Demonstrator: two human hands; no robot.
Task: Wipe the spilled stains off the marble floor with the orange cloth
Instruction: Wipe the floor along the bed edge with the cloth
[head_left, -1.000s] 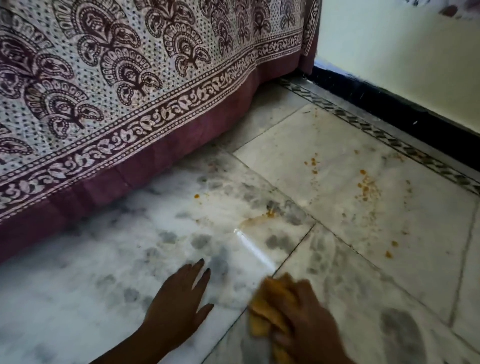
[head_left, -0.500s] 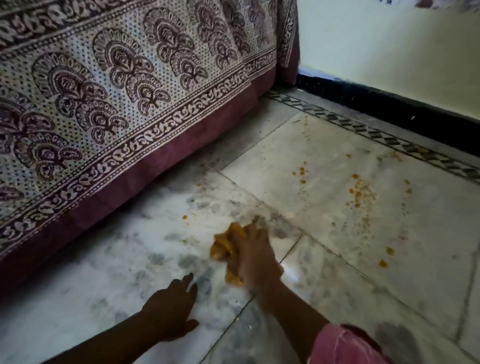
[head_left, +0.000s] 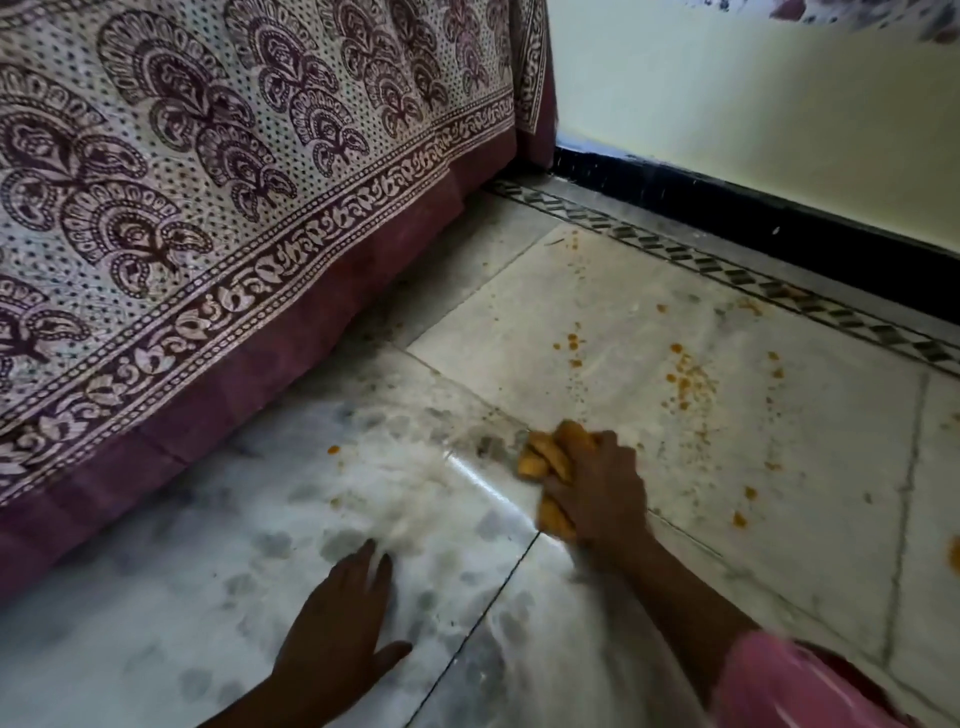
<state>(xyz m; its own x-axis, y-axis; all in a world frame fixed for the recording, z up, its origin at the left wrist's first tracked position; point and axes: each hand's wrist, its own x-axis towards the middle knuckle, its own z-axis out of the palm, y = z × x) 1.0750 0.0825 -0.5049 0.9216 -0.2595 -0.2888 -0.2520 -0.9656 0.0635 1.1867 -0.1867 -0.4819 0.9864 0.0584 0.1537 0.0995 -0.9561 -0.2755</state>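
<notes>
Gripping the cloth (head_left: 549, 458), the right hand (head_left: 597, 496) presses down on the floor (head_left: 156, 597) where the tile joints meet. Fingers are curled tight round the bunched fabric. Only orange folds poke out ahead of the knuckles and below the palm, the rest covered. Left hand (head_left: 337, 623) lies flat nearer the camera, fingers straight and holding nothing, tips blurred. Stains (head_left: 685, 379) speckle the pale tile beyond the cloth, apart from it. One blob sits off left, near the sheet (head_left: 208, 182), whose hem hides the floor behind. Pink sleeve (head_left: 789, 680) is cropped at the bottom corner.
</notes>
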